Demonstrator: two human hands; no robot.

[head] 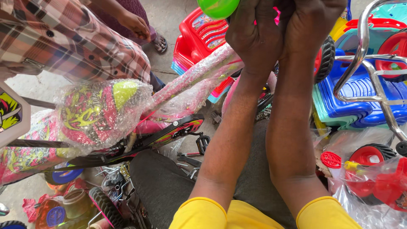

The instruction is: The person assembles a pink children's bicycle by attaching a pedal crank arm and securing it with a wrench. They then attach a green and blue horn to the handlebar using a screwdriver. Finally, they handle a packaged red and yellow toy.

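**Both hands raised and closed beside a green ball**

The left hand [254, 36] and right hand [311, 25] press together, fingers curled shut around something hidden between them; what they grip cannot be told. A glossy green ball [218, 7] sits just left of the left hand. Below it, a pink bubble-wrapped bicycle frame [193, 76] slants down to a wrapped pink-and-yellow seat [99, 112]. Stacked plastic toy cars [360, 95] lie right of the forearms. Another person's hand [135, 23] shows at upper left.

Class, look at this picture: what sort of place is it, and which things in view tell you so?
Probably a shop or stall where children's bikes are put together: a bubble-wrapped pink bike, stacked plastic toy cars, and wheels in plastic bags crowd the concrete floor.
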